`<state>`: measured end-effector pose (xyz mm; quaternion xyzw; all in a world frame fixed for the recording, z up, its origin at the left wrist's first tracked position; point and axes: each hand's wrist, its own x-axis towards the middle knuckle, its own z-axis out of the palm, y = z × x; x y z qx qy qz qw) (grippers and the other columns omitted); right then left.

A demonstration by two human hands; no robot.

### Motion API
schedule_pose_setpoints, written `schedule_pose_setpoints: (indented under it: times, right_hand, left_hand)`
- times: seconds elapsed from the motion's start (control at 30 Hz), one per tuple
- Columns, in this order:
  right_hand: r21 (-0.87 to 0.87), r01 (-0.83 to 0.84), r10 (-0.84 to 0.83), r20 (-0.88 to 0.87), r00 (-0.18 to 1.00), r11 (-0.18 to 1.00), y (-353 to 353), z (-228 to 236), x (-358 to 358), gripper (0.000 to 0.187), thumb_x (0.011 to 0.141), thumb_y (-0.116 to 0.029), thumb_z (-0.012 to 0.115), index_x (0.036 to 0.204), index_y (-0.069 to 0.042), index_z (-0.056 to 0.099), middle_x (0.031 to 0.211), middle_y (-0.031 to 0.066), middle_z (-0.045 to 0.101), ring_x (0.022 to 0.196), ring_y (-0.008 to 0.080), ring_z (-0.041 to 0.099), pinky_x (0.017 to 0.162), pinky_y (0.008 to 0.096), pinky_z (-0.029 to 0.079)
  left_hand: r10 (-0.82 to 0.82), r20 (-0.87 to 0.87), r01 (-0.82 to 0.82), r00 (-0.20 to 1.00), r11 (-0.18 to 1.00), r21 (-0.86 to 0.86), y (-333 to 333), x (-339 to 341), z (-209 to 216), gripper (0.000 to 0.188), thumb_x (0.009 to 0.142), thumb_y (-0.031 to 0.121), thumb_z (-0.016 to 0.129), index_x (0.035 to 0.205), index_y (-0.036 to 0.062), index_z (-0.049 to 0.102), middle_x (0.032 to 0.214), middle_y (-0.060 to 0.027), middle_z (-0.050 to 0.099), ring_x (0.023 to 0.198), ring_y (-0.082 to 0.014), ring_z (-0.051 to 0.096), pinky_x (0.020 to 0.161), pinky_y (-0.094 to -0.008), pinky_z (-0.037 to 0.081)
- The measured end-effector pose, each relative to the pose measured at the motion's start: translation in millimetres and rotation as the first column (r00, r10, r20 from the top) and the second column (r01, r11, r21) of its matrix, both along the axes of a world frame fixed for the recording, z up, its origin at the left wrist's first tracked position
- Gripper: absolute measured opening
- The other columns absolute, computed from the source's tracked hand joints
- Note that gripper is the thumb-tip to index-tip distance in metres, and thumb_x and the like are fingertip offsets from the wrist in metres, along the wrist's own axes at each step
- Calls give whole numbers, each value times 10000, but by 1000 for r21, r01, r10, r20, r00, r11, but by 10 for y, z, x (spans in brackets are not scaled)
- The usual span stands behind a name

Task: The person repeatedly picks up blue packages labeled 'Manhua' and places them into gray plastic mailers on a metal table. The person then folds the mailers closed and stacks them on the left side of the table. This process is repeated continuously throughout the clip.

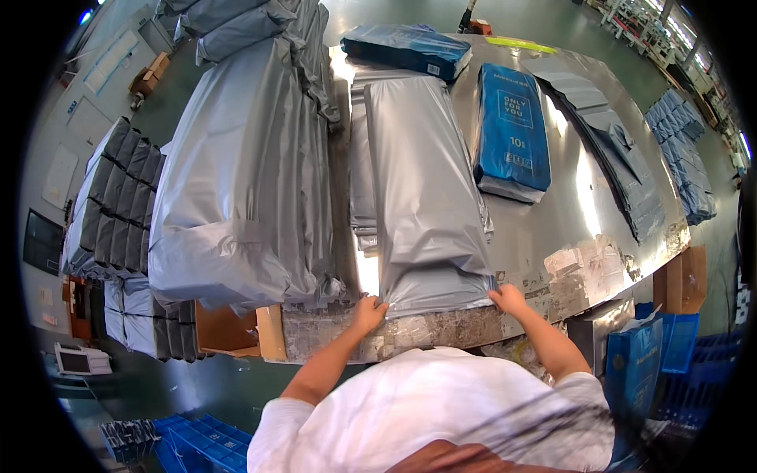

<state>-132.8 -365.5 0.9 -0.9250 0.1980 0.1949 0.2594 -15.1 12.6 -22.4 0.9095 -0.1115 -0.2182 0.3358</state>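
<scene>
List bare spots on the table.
Widest: metal table between the right blue package and the flat grey bags, running down to the worn edge beside the right hand. A thin strip separates the left silver pile from the middle silver bags. Crowded: left and centre.

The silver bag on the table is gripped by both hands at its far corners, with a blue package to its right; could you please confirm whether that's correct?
Not quite: the head view shows the left hand and right hand gripping the silver bag at its near corners, not far ones; the blue package is to its right.
</scene>
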Motion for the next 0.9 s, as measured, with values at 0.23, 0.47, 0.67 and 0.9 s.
schedule_pose_setpoints:
  times: [0.23,0.47,0.67,0.9]
  right_hand:
    - [65,-427,428,-268,863,902,352,147,-528,260,671,-321,638,679,-63,616,712,127,621,658,309,593,592,413,464]
    - [427,-349,-6,640,768,834,2296,120,542,174,761,-128,626,868,0,575,832,86,564,661,180,539,620,281,457]
    - [830,86,-483,234,843,551,1593,406,-19,96,841,-106,517,831,-16,547,662,46,564,602,120,540,575,263,454]
    - [421,-205,-165,689,705,884,2114,489,85,135,748,-112,624,841,-18,599,775,99,586,758,267,574,667,327,457]
  left_hand:
    - [226,-519,-425,825,852,-304,235,-311,142,256,759,229,674,641,26,570,594,-36,576,503,-71,511,465,-223,387]
    - [58,-566,-424,823,726,-541,81,-380,245,120,819,108,586,758,7,605,674,-47,615,564,-94,560,516,-193,437]
    - [79,-591,-423,803,775,-471,324,-365,179,128,832,94,560,816,-16,624,724,-57,630,619,-95,584,552,-189,454]
    - [-32,-504,-285,863,794,-537,206,-348,191,161,850,83,526,748,-17,602,730,-61,628,618,-96,577,566,-198,456]
